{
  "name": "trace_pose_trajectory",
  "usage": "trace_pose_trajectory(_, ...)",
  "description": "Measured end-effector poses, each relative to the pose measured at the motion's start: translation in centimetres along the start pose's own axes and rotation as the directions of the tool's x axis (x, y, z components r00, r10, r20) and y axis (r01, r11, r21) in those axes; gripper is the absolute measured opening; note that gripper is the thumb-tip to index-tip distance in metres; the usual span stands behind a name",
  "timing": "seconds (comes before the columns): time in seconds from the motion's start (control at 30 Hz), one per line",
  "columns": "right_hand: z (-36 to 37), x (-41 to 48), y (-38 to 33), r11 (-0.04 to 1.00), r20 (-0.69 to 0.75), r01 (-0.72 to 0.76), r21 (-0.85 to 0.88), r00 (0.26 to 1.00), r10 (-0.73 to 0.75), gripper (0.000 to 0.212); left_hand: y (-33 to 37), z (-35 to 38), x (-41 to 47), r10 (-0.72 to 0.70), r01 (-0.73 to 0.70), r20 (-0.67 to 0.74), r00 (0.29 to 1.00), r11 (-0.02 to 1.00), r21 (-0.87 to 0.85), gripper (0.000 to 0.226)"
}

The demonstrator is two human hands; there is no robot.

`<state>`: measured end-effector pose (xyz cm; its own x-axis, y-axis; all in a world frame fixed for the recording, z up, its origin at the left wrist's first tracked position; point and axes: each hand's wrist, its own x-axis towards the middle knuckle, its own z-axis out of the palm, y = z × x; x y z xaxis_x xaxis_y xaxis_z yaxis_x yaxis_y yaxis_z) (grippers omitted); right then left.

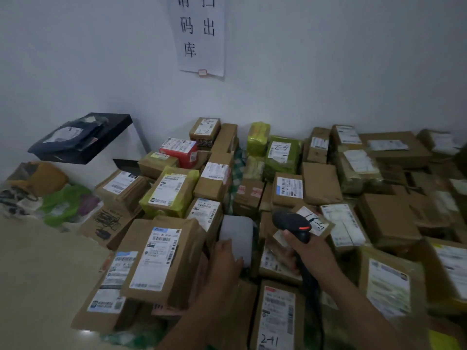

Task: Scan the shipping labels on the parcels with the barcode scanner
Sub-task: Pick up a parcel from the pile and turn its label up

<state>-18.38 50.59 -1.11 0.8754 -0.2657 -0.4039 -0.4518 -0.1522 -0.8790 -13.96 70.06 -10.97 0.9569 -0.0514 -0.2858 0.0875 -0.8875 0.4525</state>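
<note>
Left hand (225, 258), right hand (312, 251) bare; forearms bare.

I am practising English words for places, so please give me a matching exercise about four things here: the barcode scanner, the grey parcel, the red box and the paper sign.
1 barcode scanner
2 grey parcel
3 red box
4 paper sign

A on the wall
B in the right hand
C among the far parcels
D held by the left hand

Pairs: 1-B, 2-D, 3-C, 4-A.
</note>
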Motion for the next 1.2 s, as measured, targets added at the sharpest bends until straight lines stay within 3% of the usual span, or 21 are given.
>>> trace_pose_trajectory(0.1, -0.2, 0.6, 0.9, 0.998, 0.02, -0.022, 0.052, 1.0, 0.021, 0.038, -0.5, 2.8, 2.2, -0.126, 0.126, 0.077, 0.989, 0.992, -0.004, 0.088)
trace_pose_trajectory(0.17, -0.3, 0.8, 0.9, 0.999, 0.01, -0.021, 0.05, 1.0, 0.02, 0.035, -0.8, 4.4, 3.4, -0.177, 0.178, 0.049, 0.983, 0.984, -0.002, 0.101)
trace_pose_trajectory(0.3, -0.5, 1.0, 1.3, 1.0, -0.014, -0.02, 0.003, 1.0, 0.02, 0.031, -0.7, 6.2, 4.3, -0.201, 0.201, 0.04, 0.979, 0.98, -0.002, 0.123)
trace_pose_trajectory(0.5, -0.9, 1.0, 1.8, 0.998, -0.057, -0.034, -0.051, 0.998, 0.031, 0.033, -0.6, 6.0, 4.3, -0.183, 0.166, -0.059, 0.981, 0.96, -0.225, 0.107)
trace_pose_trajectory(0.6, -0.8, 0.8, 1.7, 0.999, -0.054, -0.038, -0.031, 0.998, 0.036, 0.034, -1.3, 5.0, 4.4, -0.196, 0.19, -0.006, 0.981, 0.957, -0.219, 0.095)
trace_pose_trajectory(0.7, -0.7, 0.5, 1.5, 0.999, -0.049, -0.037, -0.039, 0.998, 0.036, 0.036, -1.8, 4.6, 4.9, -0.222, 0.239, 0.089, 0.971, 0.907, -0.346, 0.092)
trace_pose_trajectory(0.83, -0.6, 0.5, 1.5, 0.998, -0.052, -0.042, -0.04, 0.998, 0.04, 0.037, -2.4, 5.7, 6.2, -0.252, 0.287, 0.138, 0.958, 0.796, -0.532, 0.108)
trace_pose_trajectory(0.97, -0.1, 0.6, 1.3, 0.999, -0.05, -0.029, -0.029, 0.998, 0.028, 0.035, -1.4, 5.8, 6.5, -0.223, 0.268, 0.15, 0.963, 0.738, -0.619, 0.077)
trace_pose_trajectory(1.2, -0.4, -0.1, 0.6, 0.999, -0.012, 0.008, 0.032, 1.0, -0.008, 0.033, 0.4, 1.5, 2.9, -0.245, 0.134, -0.095, 0.965, 0.768, -0.626, 0.075)
